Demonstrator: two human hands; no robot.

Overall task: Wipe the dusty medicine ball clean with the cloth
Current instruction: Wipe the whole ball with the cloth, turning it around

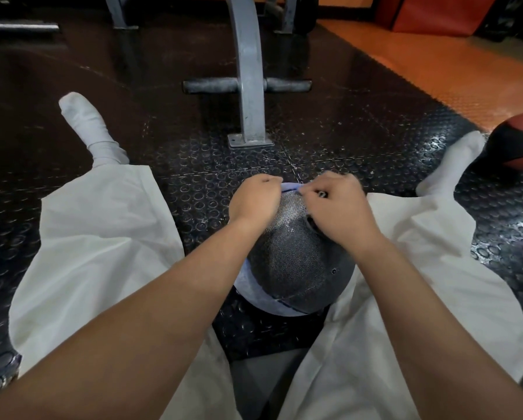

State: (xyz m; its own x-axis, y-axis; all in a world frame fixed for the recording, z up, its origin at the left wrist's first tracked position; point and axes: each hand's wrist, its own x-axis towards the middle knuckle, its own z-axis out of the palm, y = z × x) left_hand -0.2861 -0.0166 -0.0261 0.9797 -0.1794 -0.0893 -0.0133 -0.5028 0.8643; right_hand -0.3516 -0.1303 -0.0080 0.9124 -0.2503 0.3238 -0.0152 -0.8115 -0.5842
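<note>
Left hand (255, 197), right hand (333, 207) grip medicine ball's (287, 259) top.

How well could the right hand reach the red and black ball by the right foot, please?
Probably not without leaning: the right hand is at the grey medicine ball, while the red and black ball lies unobstructed out by the right foot.
</note>
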